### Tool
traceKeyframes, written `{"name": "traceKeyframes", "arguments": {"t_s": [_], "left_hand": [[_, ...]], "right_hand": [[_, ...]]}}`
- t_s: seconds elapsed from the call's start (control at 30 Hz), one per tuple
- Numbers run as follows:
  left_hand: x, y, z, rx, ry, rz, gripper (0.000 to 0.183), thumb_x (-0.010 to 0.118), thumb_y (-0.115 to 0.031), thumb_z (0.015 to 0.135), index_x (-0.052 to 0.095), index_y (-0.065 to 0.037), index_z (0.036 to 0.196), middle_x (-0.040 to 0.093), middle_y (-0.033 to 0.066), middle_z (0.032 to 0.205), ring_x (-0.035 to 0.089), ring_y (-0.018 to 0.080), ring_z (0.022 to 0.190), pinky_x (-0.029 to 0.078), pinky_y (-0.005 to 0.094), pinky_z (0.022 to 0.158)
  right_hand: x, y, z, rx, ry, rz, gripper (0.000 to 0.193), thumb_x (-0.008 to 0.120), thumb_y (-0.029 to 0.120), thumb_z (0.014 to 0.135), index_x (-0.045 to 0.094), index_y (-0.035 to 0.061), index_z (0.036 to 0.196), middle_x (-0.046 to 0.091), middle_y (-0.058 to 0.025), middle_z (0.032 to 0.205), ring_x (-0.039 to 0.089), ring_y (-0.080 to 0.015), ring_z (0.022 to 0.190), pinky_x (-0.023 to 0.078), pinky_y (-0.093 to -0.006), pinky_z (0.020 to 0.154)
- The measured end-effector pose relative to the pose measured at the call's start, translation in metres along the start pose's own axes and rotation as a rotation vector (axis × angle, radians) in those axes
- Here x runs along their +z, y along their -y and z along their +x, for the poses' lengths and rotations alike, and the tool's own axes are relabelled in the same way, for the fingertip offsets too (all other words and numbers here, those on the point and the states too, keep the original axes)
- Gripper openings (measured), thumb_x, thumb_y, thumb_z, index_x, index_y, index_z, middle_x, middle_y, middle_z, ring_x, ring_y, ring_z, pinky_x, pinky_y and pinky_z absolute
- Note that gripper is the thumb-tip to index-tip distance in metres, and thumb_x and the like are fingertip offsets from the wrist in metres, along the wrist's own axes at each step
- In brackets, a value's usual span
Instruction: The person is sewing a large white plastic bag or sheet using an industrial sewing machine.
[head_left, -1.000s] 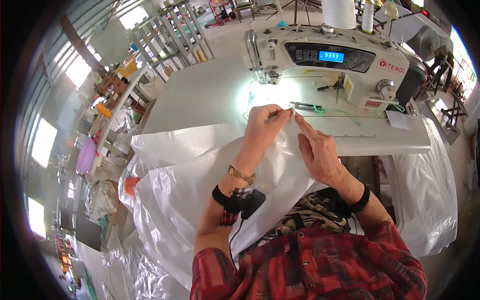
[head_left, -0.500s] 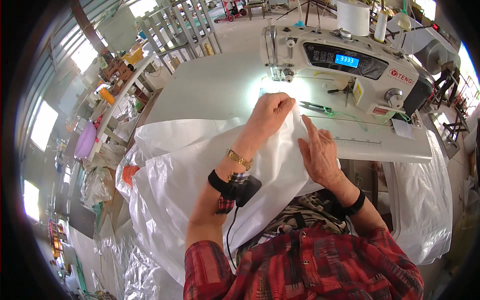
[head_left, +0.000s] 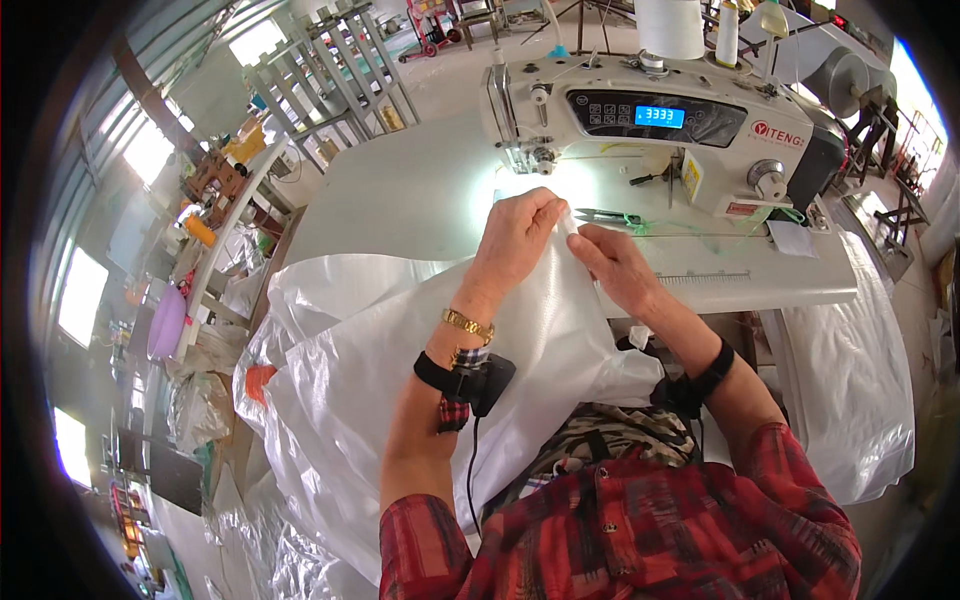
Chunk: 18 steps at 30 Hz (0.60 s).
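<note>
A large sheet of glossy white woven plastic (head_left: pixel 400 350) drapes from the table's front edge over my lap. My left hand (head_left: pixel 515 235), a gold watch at its wrist, pinches the sheet's upper edge just in front of the lit needle area. Close beside it, my right hand (head_left: pixel 615 265) has its fingers closed on the same gathered edge, with thumb and fingertips against the fold. The sewing machine (head_left: pixel 660 125), white with a lit blue display, stands just beyond both hands. Dark thread snips (head_left: pixel 605 216) lie on the table behind my right hand.
Green thread (head_left: pixel 640 226) trails over the white sewing table (head_left: pixel 380 190). Thread cones (head_left: pixel 670 28) stand above the machine. More white sheeting (head_left: pixel 845 370) hangs at the right. A cluttered side bench (head_left: pixel 235 195) with a purple basin (head_left: pixel 167 322) is at the left; a grey metal rack (head_left: pixel 325 85) stands behind.
My right hand has gone from spread fingers to closing on the sheet's edge beside my left hand. The left keeps its pinch. The whole view has shifted slightly.
</note>
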<state>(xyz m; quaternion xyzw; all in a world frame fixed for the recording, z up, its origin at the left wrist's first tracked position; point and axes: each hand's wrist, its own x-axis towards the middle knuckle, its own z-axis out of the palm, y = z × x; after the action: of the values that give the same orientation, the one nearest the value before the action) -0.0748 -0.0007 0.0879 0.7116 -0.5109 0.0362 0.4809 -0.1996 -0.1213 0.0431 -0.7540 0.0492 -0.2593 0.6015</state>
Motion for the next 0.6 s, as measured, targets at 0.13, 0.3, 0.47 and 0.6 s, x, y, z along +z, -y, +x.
{"name": "traceKeyframes", "arguments": {"t_s": [0.13, 0.3, 0.47, 0.6], "left_hand": [[-0.002, 0.006, 0.003, 0.012, 0.012, 0.197, 0.036, 0.062, -0.022, 0.094, 0.056, 0.007, 0.073, 0.039, 0.0054, 0.055, 0.033, 0.0103, 0.055, 0.033, 0.0307, 0.050], [-0.002, 0.017, 0.009, -0.121, 0.055, 0.033, 0.036, 0.065, -0.022, 0.090, 0.054, 0.006, 0.070, 0.035, 0.0082, 0.056, 0.032, 0.0122, 0.054, 0.032, 0.0329, 0.050], [0.008, 0.032, 0.010, -0.232, 0.081, -0.151, 0.034, 0.066, -0.022, 0.090, 0.058, 0.002, 0.068, 0.040, -0.0080, 0.060, 0.033, 0.0038, 0.059, 0.029, 0.0265, 0.050], [-0.004, 0.053, 0.018, -0.181, 0.028, -0.138, 0.031, 0.065, -0.027, 0.092, 0.064, -0.001, 0.075, 0.045, -0.0082, 0.068, 0.037, 0.0053, 0.064, 0.032, 0.0243, 0.057]], "right_hand": [[0.009, -0.012, 0.008, 0.061, 0.070, 0.007, 0.044, 0.055, 0.033, 0.099, 0.058, -0.0051, 0.076, 0.045, -0.0009, 0.062, 0.037, -0.0086, 0.063, 0.037, -0.0307, 0.055], [0.010, -0.022, 0.013, 0.051, -0.004, -0.108, 0.045, 0.056, 0.030, 0.098, 0.051, -0.0061, 0.072, 0.039, -0.0064, 0.056, 0.034, -0.0120, 0.057, 0.034, -0.0360, 0.052], [-0.034, -0.004, -0.029, 0.062, 0.120, -0.137, 0.037, 0.058, 0.029, 0.097, 0.060, -0.0025, 0.115, 0.062, -0.0095, 0.069, 0.059, -0.0145, 0.064, 0.048, -0.0315, 0.061], [-0.149, 0.046, -0.092, 0.272, 0.152, -0.076, 0.036, 0.058, 0.029, 0.097, 0.059, 0.0035, 0.123, 0.067, -0.0077, 0.104, 0.067, -0.0149, 0.080, 0.055, -0.0286, 0.066]]}}
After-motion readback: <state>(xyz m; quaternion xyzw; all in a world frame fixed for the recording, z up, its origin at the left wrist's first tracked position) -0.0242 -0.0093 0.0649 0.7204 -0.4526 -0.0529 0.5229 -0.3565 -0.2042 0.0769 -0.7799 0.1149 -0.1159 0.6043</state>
